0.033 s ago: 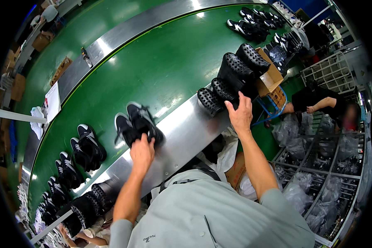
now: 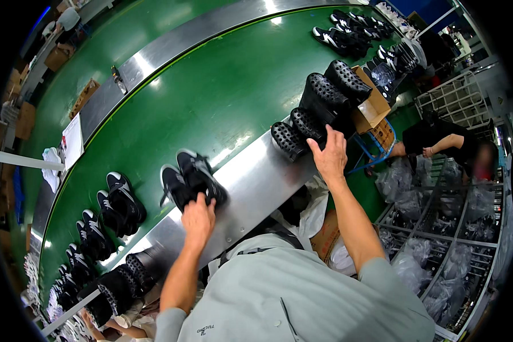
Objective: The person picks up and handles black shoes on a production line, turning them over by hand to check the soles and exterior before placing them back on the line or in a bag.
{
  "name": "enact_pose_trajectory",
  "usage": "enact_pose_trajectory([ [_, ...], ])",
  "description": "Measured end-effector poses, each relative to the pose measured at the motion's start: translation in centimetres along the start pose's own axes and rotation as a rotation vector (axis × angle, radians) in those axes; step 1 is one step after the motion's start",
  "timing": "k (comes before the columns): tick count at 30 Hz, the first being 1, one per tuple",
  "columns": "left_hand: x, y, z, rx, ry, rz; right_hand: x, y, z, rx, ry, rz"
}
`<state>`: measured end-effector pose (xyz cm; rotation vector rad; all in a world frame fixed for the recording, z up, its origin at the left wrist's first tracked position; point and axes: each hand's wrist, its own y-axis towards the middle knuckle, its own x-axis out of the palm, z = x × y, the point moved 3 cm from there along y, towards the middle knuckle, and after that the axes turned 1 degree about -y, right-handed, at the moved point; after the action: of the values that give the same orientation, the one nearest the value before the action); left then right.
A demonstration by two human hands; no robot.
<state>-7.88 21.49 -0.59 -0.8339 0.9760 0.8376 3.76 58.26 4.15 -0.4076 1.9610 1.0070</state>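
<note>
Near the front edge of the worktop, a pair of black sneakers (image 2: 192,174) with grey-white trim stands side by side, toes away from me. My left hand (image 2: 198,221) grips them at the heel ends; the fingertips are partly hidden in the dark openings. My right hand (image 2: 330,154) has its thumb and fingers apart. It is beside several black shoes (image 2: 306,124) whose studded soles face up and toward me. Whether its fingertips touch the nearest of these shoes I cannot tell.
More black sneakers (image 2: 119,199) line the left side, with studded-sole shoes (image 2: 117,288) below them. A cardboard box (image 2: 375,105) stands behind the right-hand shoes. Beside me is a metal rack (image 2: 439,239) with plastic bags; a seated person (image 2: 447,142) is at the right. A metal strip (image 2: 251,182) edges the green surface.
The pair of sneakers and my left hand have come slightly nearer to me. My right hand has shifted a little left.
</note>
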Motion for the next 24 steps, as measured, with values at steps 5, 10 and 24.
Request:
enact_pose_trajectory([
  [5,-1.4,-4.0,0.6,0.066,-0.161,-0.168,1.0,0.9,1.6,-0.137,-0.115,-0.210],
  [10,-9.4,-2.1,3.4,0.165,-0.260,0.074,-7.0,1.0,-4.3,-0.279,0.050,-0.181],
  [24,-7.2,-1.6,3.9,0.717,-0.561,-0.473,-10.6,-11.0,-15.3,-0.695,0.252,-0.957],
])
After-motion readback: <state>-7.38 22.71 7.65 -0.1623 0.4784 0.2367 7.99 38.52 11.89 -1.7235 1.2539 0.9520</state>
